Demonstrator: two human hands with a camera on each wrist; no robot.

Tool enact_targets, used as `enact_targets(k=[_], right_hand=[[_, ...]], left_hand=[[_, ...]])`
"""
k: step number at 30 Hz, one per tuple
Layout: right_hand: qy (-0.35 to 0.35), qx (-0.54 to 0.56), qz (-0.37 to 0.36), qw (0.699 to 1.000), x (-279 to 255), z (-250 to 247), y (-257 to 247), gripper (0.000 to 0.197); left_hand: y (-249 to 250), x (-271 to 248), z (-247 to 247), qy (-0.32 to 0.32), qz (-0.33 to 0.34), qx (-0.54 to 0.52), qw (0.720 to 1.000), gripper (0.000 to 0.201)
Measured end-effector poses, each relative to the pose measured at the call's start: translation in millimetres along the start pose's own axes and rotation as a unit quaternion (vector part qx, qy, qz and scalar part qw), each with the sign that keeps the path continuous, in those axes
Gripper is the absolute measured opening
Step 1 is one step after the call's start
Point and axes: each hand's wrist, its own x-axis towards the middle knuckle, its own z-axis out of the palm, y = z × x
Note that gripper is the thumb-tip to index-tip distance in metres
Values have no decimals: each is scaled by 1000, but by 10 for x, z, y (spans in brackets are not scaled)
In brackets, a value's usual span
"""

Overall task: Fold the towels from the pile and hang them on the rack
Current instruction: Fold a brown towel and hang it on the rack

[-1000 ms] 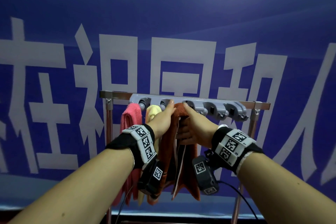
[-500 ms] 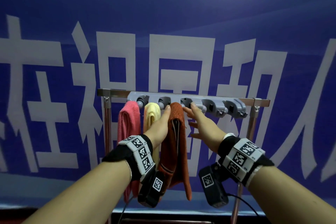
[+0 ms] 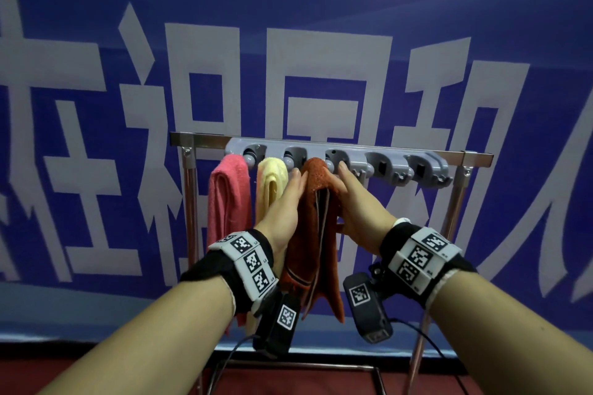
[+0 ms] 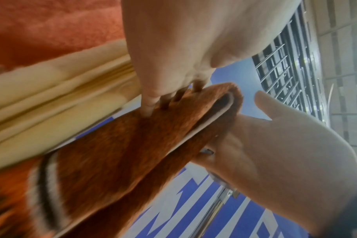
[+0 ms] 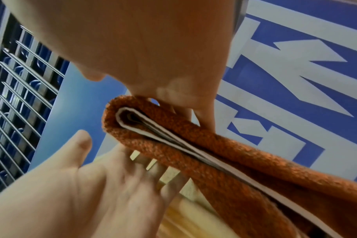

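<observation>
The folded rust-orange terry towel (image 3: pixel 316 221) hangs from the grey plastic clip rack (image 3: pixel 396 155), pressed between the flat, straight-fingered left hand (image 3: pixel 282 208) and right hand (image 3: pixel 359 212). A folded pale-yellow towel (image 3: pixel 271 183) crowds the left hand, possibly touching it; open room lies rightward.

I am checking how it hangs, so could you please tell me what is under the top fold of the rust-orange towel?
The rust-orange towel shows only its own pale-edged inner layers there. Whatever on the grey rack carries it is covered by the cloth.
</observation>
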Motion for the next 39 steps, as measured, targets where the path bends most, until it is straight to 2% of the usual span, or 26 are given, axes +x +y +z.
enact_targets(k=[4, 10, 14, 16, 18, 20, 22, 23, 26, 28, 30, 32, 35, 37, 39], right_hand=[[-9, 20, 9, 1000, -98, 28, 395, 69], [6, 48, 57, 997, -157, 64, 1033, 69], [15, 75, 70, 995, -177, 77, 1334, 67], [21, 74, 86, 993, -123, 84, 1503, 64], [38, 53, 94, 993, -79, 93, 1683, 67], [43, 48, 112, 992, -45, 92, 1852, 77], [63, 60, 119, 989, -20, 95, 1949, 66], [66, 67, 120, 988, -3, 90, 1992, 61], [85, 65, 122, 987, 35, 80, 2099, 77], [70, 57, 120, 989, 61, 135, 2129, 81], [63, 68, 122, 988, 99, 207, 2162, 75], [50, 69, 126, 988, 123, 240, 2207, 72], [40, 95, 131, 986, 108, 174, 2277, 66], [36, 113, 135, 984, 51, 129, 2330, 54], [37, 117, 147, 981, -46, 113, 2387, 45]], left_hand=[[-470, -175, -37, -9, -39, -62, 997, 67], [-1229, -313, -66, 39, -88, -87, 992, 71], [-1593, -279, -126, 105, -108, -40, 988, 74], [-1882, -176, -204, 158, -122, -40, 979, 86], [-2152, -98, -290, 185, -136, -38, 973, 94], [-2109, -143, -248, 185, -142, -42, 972, 82], [-2048, -175, -183, 167, -137, -29, 976, 73], [-2057, -176, -171, 160, -132, -23, 978, 75], [-2135, -141, -142, 197, -113, -33, 973, 85], [-2088, -145, -69, 184, -108, -40, 976, 92], [-2052, -165, 5, 134, -123, -43, 982, 108], [-2091, -159, 8, 113, -127, -49, 984, 116], [-2123, -175, -83, 103, -122, -44, 986, 112], [-2188, -220, -172, 106, -117, -29, 987, 110], [-2215, -355, -209, 105, -134, -17, 985, 97]])
